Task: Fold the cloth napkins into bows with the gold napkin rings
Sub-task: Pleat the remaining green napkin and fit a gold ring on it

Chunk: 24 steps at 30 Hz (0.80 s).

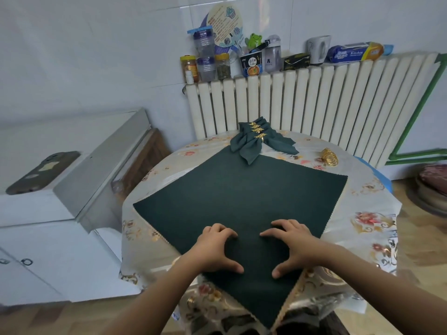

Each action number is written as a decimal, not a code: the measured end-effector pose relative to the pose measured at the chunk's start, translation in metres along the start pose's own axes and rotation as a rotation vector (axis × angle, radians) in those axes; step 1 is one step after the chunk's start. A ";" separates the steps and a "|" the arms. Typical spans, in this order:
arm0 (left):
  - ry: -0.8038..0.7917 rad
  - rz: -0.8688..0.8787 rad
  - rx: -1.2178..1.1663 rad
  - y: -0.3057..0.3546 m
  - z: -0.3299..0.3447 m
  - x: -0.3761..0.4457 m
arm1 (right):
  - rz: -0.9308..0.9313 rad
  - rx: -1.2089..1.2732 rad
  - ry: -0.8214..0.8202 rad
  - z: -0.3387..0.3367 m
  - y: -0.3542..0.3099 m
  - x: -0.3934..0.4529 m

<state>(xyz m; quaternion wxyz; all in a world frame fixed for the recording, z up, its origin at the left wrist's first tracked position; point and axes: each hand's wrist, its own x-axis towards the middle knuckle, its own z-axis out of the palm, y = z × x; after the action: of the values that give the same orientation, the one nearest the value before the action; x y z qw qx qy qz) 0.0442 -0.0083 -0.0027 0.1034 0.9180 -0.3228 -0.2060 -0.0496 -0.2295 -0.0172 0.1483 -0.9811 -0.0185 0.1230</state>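
Observation:
A dark green cloth napkin lies spread flat like a diamond on the round table, its near corner hanging over the front edge. My left hand and my right hand rest on its near part, side by side, fingers arched with the tips pressing the cloth. At the table's far side lies a pile of finished green bows, each cinched with a gold ring. Loose gold napkin rings sit at the far right.
The table wears a floral plastic cover. Behind it stands a white radiator with jars, bottles and a kettle on top. A white cabinet with a dark phone-like object stands to the left.

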 end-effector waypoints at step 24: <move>0.017 -0.071 -0.114 0.029 -0.002 0.003 | -0.012 0.173 0.233 0.002 -0.009 0.001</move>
<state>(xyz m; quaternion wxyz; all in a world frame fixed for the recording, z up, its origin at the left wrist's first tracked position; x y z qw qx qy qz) 0.0310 -0.0323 0.0077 0.1509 0.9231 -0.2769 -0.2201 -0.0489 -0.2200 -0.0166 0.2341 -0.9722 0.0035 0.0087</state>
